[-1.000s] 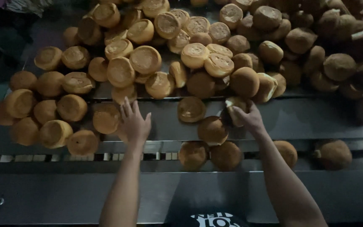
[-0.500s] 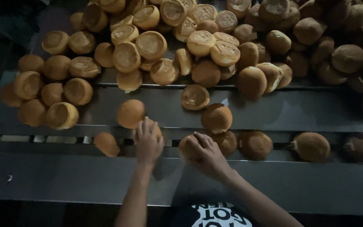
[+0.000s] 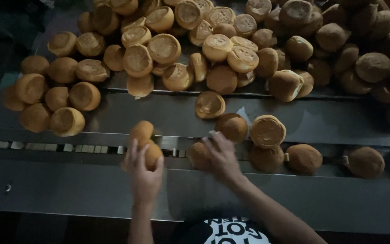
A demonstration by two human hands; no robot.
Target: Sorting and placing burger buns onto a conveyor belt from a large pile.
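Observation:
A big heap of round golden-brown bread rolls (image 3: 217, 45) covers the far half of a grey metal table (image 3: 68, 190). My left hand (image 3: 143, 174) grips a roll (image 3: 152, 153) near the table's middle groove, with a second roll (image 3: 141, 131) just beyond its fingertips. My right hand (image 3: 222, 156) rests over another roll (image 3: 198, 156) to the right, fingers curled on it. Around that hand lie a few loose rolls (image 3: 267, 131).
A slotted channel (image 3: 46, 147) runs left to right across the table in front of the rolls. More rolls (image 3: 365, 161) sit along it at the right. A dark shirt with white print (image 3: 231, 230) shows at the bottom edge.
Both hands came back from the pile toward the near groove. The left hand has taken hold of a roll, and the right hand has settled onto another beside it.

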